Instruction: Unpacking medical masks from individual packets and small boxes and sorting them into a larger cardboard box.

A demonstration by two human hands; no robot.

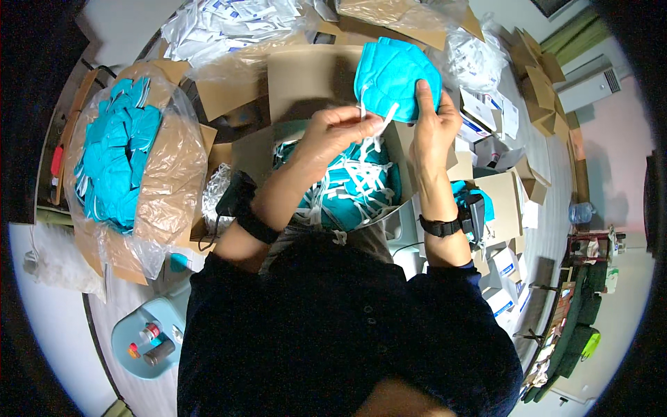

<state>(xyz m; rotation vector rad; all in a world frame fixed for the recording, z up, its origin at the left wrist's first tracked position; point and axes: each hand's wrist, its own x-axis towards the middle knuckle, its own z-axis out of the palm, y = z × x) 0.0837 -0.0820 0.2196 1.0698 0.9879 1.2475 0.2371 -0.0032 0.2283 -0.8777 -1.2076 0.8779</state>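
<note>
A teal face mask (396,73) with white straps is raised above an open cardboard box. My right hand (436,124) grips it at its lower right edge, thumb across the front. My left hand (347,128) is closed in a pinch on one of the mask's white straps (390,113), left of the right hand. Below both hands, the cardboard box (295,76) holds a pile of teal masks (347,182) with tangled white straps. Both wrists wear black bands with dark devices attached.
At left stands a plastic-lined box (167,174) heaped with teal masks (121,156). A box of white packets (233,28) is at the far side. Small white cartons (504,267) lie at right. A blue stool (125,333) at lower left carries bottles.
</note>
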